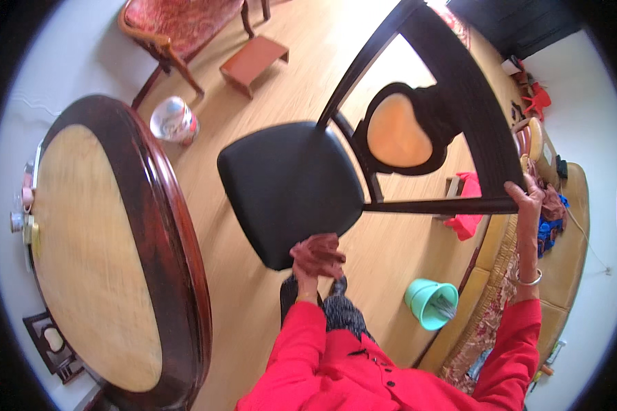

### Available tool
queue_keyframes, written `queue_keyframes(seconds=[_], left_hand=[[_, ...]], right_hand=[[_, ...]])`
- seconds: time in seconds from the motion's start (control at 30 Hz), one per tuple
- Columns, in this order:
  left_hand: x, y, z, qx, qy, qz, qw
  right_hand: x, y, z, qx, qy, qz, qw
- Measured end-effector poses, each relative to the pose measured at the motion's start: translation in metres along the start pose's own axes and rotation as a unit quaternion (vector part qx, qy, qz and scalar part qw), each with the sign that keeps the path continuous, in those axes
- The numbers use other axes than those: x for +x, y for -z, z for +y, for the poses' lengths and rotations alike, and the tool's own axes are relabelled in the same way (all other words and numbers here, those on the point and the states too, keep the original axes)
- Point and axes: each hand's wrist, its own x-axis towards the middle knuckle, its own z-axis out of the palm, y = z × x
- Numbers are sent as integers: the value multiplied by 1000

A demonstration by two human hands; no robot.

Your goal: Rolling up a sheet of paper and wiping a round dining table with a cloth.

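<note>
A dark wooden chair [452,75] with a black padded seat [291,188] stands in front of me, its backrest towards my right. Set into the backrest is a rounded, light-coloured panel [399,130]. My right hand [526,197] is closed on the outer corner of the top rail. At the seat's near edge, my left hand [306,270] is closed on a reddish-brown cloth [321,253], which lies against the edge. The cloth covers most of that hand's fingers.
An oval table [92,253] with a dark glossy rim fills the left side. Rightward are a mint-green bucket [418,301] with grey cloth inside and a tan sofa [565,274]. Farther off stand a low brown stool [255,61], a whitish bin [174,120] and a red-cushioned bench [178,24].
</note>
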Motion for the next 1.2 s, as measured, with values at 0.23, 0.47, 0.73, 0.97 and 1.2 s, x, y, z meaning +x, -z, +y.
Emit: queue_keyframes(seconds=[0.23,0.47,0.73,0.97,1.2], left_hand=[[-2,-4,37,212,-70,9,975],[12,70,118,228,-103,10,968],[4,56,138,93,-7,154,984],[-24,17,109,40,17,176,983],[-87,-36,67,62,18,141,988]], right_hand=[[-11,1,-24,40,-68,-61,995],[-52,-17,-72,150,-121,-129,973],[-65,-24,-90,167,-139,-89,972],[-43,-6,-81,103,-110,-116,982],[-33,8,-78,93,-83,-173,977]])
